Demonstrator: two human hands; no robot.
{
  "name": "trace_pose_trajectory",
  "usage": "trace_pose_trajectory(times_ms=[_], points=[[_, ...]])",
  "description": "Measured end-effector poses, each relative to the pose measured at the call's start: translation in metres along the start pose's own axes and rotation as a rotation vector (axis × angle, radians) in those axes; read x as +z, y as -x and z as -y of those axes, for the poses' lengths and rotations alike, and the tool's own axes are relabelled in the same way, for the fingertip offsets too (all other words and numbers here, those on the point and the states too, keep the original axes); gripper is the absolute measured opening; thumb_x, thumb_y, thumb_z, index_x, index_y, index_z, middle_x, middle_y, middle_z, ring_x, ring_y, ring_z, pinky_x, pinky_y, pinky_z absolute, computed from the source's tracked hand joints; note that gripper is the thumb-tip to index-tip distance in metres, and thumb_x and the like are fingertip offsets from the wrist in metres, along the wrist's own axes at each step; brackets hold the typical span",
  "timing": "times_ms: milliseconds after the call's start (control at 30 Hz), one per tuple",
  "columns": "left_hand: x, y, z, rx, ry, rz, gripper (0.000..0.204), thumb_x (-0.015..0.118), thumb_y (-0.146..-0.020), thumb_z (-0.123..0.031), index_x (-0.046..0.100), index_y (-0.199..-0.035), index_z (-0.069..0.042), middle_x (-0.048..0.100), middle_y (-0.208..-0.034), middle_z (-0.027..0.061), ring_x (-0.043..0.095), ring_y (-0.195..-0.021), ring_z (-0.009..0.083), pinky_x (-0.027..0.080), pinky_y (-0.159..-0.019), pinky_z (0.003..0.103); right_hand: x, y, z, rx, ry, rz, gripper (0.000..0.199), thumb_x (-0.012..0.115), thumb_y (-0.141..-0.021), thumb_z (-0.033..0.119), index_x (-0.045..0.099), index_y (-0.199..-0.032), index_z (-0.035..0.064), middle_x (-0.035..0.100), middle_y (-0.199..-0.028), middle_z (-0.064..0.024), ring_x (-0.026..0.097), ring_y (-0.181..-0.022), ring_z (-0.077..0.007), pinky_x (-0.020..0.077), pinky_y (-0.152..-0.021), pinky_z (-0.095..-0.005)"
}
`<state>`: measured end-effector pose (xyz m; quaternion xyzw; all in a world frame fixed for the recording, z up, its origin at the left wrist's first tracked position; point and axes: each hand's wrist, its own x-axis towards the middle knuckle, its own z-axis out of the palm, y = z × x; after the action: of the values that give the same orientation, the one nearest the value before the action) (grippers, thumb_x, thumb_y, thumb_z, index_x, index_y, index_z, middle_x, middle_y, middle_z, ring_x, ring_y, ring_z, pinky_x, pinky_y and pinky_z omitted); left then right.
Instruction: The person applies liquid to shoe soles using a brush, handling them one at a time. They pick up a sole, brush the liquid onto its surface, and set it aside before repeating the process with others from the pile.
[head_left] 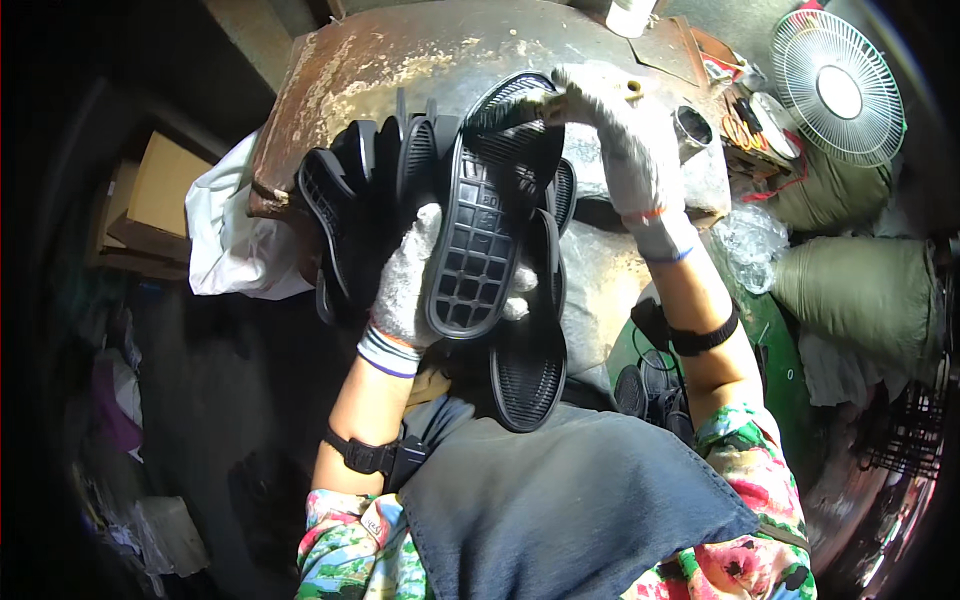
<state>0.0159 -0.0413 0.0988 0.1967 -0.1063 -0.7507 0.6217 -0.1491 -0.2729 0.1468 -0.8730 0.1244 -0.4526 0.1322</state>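
My left hand, in a whitish knit glove, grips a black shoe sole around its lower part. The sole stands tilted up, its inner side with a grid of square hollows facing me. My gloved right hand is closed on a brush, whose dark bristles lie against the upper end of the sole. The brush's holed handle end sticks out past the glove. More black soles are bunched left of the held one. Another sole lies below it, against my apron.
Around the soles is a worn brown table. A metal can stands at its right, near a white fan. Green sacks fill the right side. Cardboard boxes and a white bag are at left.
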Motion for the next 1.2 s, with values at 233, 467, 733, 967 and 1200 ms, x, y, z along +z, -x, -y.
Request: trace_pose_trajectory(times_ms=[233,467,733,967,1200], points=[[0.018,-0.024,-0.002,0.078,0.338,0.124,0.084,0.036,-0.103,-0.069,0.046,-0.151,0.0,0.057,-0.138,0.0343,0.059,-0.123,0.0502,0.044,-0.11,0.059,-0.009,0.023,0.067,0.117,-0.094,0.102,0.032,0.066,-0.092,0.002,0.073,-0.123,0.0087,0.076,-0.109,-0.0118,0.073,-0.096,-0.0253,0.0574,-0.086,-0.0339],[0.003,-0.022,-0.042,0.221,0.123,0.121,0.053,0.041,-0.11,-0.043,0.058,-0.141,-0.004,0.07,-0.127,0.0155,0.069,-0.113,0.0324,0.056,-0.099,0.049,-0.022,0.019,0.109,0.634,-0.941,0.3,0.025,0.08,-0.089,0.011,0.074,-0.112,0.0025,0.077,-0.099,-0.0068,0.072,-0.092,-0.0136,0.0582,-0.082,-0.0289],[0.028,0.02,-0.073,0.24,-0.356,-0.187,0.065,0.036,-0.11,-0.051,0.058,-0.135,0.005,0.072,-0.109,0.0323,0.076,-0.091,0.0384,0.065,-0.08,0.044,-0.038,0.014,0.103,0.109,-0.36,0.385,0.024,0.082,-0.089,0.014,0.075,-0.109,0.0037,0.077,-0.102,-0.0074,0.075,-0.091,-0.015,0.0598,-0.079,-0.0297],[-0.034,0.031,-0.058,0.864,-2.148,-0.51,0.06,0.05,-0.109,-0.031,0.037,-0.154,0.007,0.05,-0.153,0.02,0.053,-0.139,0.0276,0.041,-0.119,0.035,-0.016,0.003,0.13,0.61,-0.714,0.387,0.024,0.077,-0.092,0.015,0.074,-0.113,0.0038,0.078,-0.098,-0.0085,0.074,-0.091,-0.0146,0.0584,-0.084,-0.0298],[-0.005,0.025,-0.041,0.283,-0.472,-0.22,0.057,0.04,-0.111,-0.031,0.033,-0.157,0.003,0.045,-0.158,0.0179,0.045,-0.144,0.0282,0.033,-0.124,0.038,-0.026,-0.004,0.092,0.553,-0.37,0.121,0.019,0.077,-0.094,0.018,0.076,-0.109,0.0059,0.078,-0.096,-0.0078,0.074,-0.087,-0.015,0.0578,-0.08,-0.0289]])
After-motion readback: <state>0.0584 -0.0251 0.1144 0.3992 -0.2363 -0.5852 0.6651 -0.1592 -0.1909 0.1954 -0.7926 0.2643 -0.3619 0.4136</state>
